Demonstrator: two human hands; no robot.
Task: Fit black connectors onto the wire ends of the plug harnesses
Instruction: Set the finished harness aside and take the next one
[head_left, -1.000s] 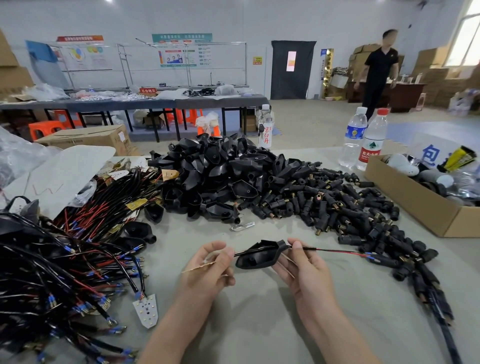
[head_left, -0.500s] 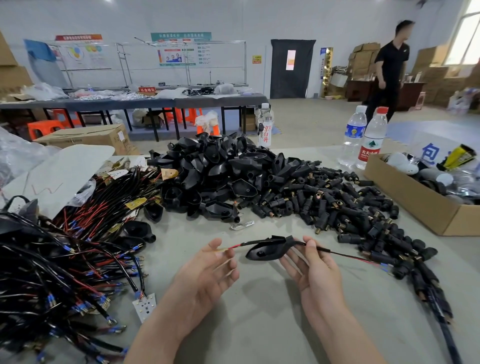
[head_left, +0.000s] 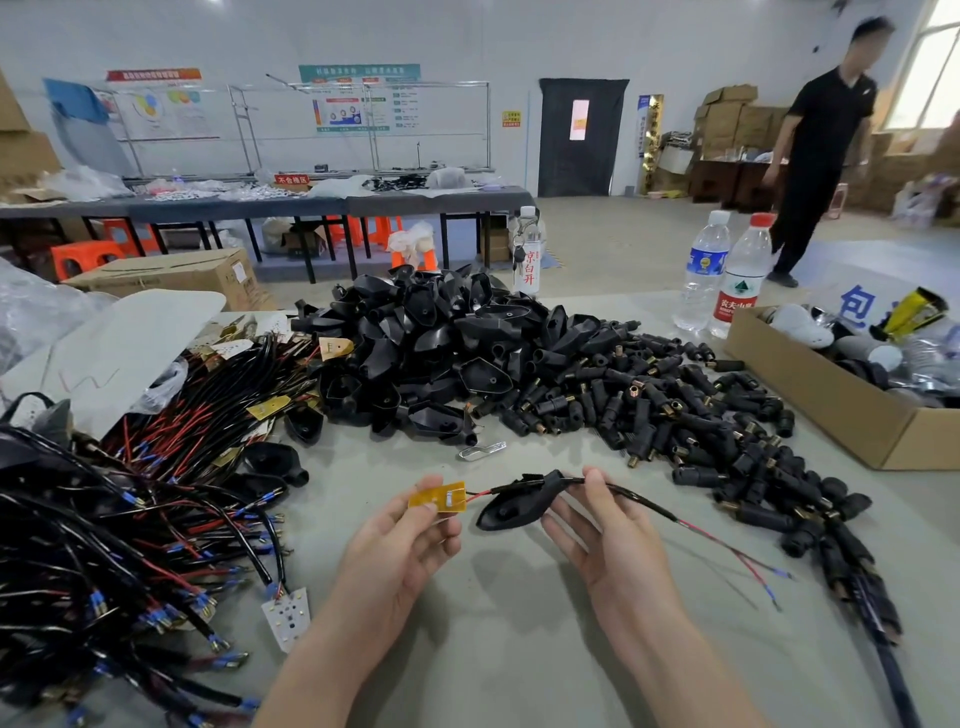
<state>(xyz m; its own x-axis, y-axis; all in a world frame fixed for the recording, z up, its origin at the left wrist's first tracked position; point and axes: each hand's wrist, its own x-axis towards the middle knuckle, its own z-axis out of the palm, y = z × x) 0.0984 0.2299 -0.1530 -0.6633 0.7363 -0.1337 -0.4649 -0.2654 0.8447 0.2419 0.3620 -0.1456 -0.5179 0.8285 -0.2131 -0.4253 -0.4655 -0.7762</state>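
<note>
table (head_left: 519, 649) | cardboard box (head_left: 810, 395) holds pale parts | left hand (head_left: 400, 545) pinches amber tab (head_left: 439, 497) | right hand (head_left: 613, 540) grips black shell (head_left: 511, 506)

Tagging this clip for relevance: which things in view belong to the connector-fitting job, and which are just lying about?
Job:
left hand holding amber board
right hand holding black shell and harness wire
connector pile
shell pile
harness heap

Lying about:
water bottles
cardboard box
metal clip
</note>
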